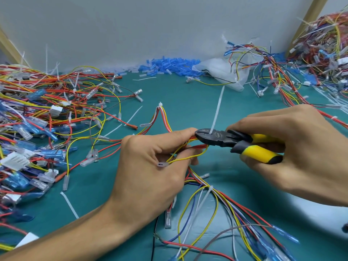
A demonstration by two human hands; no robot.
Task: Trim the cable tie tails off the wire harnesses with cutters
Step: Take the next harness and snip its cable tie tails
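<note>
My left hand (150, 166) pinches a wire harness (188, 147) of red, yellow and white wires at the middle of the teal mat. My right hand (293, 147) grips yellow-and-black cutters (241, 143). Their dark jaws are closed around the base of a long white cable tie tail (217, 110), which sticks up and away from the bundle. A second tie with an untrimmed tail (204, 196) binds the same harness lower down, below my left hand. The harness's other wires trail toward the lower right.
A dense pile of harnesses (37, 119) fills the left side; another heap (320, 53) rises at the far right. Blue and clear terminal sleeves (169, 65) and a plastic bag (218, 74) lie along the back wall. Cut tie tails (69, 205) are scattered on the teal mat (188, 95).
</note>
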